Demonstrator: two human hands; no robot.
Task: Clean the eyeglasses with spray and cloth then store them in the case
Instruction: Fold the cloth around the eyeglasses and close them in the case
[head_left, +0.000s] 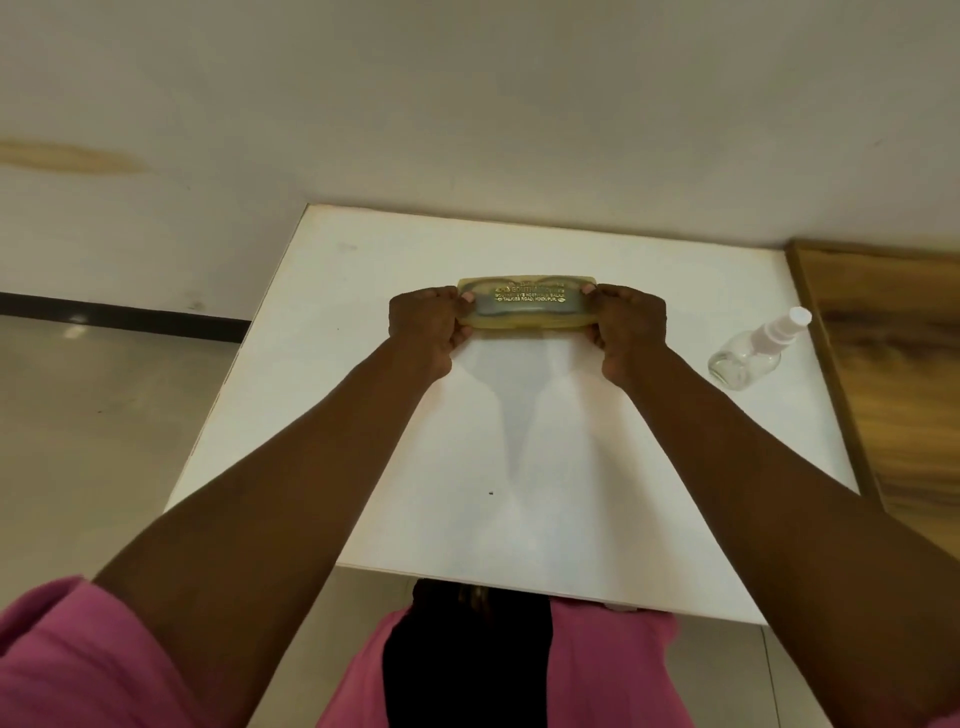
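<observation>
A translucent yellow eyeglass case (527, 306) with gold lettering on its lid lies closed at the far middle of the white table (363, 415). A dark shape shows faintly through the lid; I cannot tell what it is. My left hand (428, 325) grips the case's left end, thumb on top. My right hand (628, 327) grips its right end the same way. A clear spray bottle (748, 353) with a white nozzle lies on its side at the table's right edge, well apart from both hands. No cloth is in view.
A wooden surface (893, 374) adjoins the table on the right. A pale wall (467, 104) rises just behind the table's far edge. Tiled floor (104, 415) lies to the left. My pink clothing (613, 675) shows at the near edge.
</observation>
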